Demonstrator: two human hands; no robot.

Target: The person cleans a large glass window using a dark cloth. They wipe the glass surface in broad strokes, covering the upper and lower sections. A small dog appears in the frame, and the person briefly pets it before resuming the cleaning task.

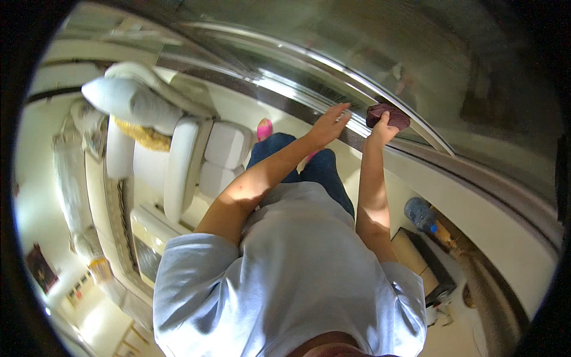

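In my right hand (383,130) is a folded maroon cloth (398,117), gripped with the thumb on top. It lies against the lower part of a sliding window, close to the metal frame (419,121) of the pane. My left hand (329,126) is empty, fingers spread, over or near the metal sill track (285,89); whether it touches the track I cannot tell. Beyond the frame the dark glass pane (446,80) shows faint reflections.
A white sofa (180,172) with cushions and a yellow cloth (142,134) stands to the left. A glass-topped table (149,254) is behind it. At right on the floor are a large blue water bottle (419,213) and a dark-sided box (424,263). Pink footwear (264,130) shows on my foot.
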